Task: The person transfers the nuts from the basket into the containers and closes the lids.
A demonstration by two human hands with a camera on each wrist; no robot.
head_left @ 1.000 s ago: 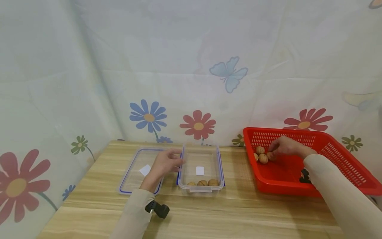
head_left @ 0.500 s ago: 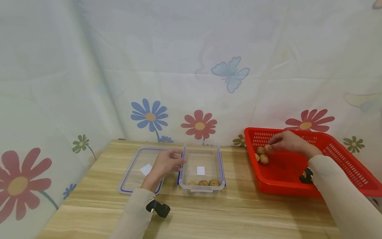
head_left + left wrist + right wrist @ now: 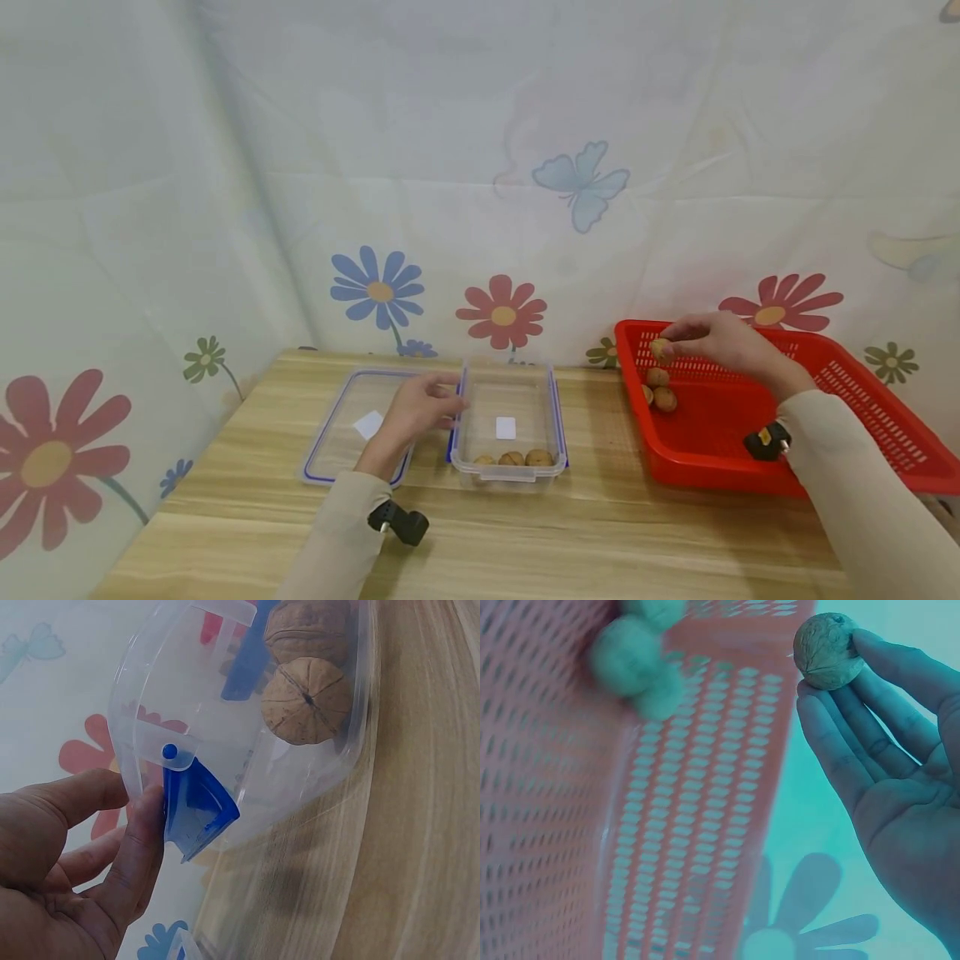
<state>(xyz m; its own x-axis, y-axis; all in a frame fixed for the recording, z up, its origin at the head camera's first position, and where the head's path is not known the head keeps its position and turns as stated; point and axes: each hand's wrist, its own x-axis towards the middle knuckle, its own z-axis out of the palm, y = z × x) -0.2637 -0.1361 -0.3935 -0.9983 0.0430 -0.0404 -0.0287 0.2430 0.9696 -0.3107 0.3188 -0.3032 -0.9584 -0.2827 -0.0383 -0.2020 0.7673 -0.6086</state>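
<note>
Flowered cloth [image 3: 420, 150] hangs behind the right hand [image 3: 723, 342], which pinches a walnut [image 3: 659, 350], probably light, stiff, unslippery, best held mid-shell; the left hand [image 3: 418, 406] seemingly pinches the box [image 3: 508, 473].

Now the right hand [image 3: 731, 343] has a walnut [image 3: 660, 350] pinched above the red basket [image 3: 712, 429], left hand [image 3: 422, 406] on the clear box [image 3: 506, 473]!

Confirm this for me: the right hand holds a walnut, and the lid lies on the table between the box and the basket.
Not quite: the head view shows the lid left of the box. The right hand does hold a walnut.
</note>
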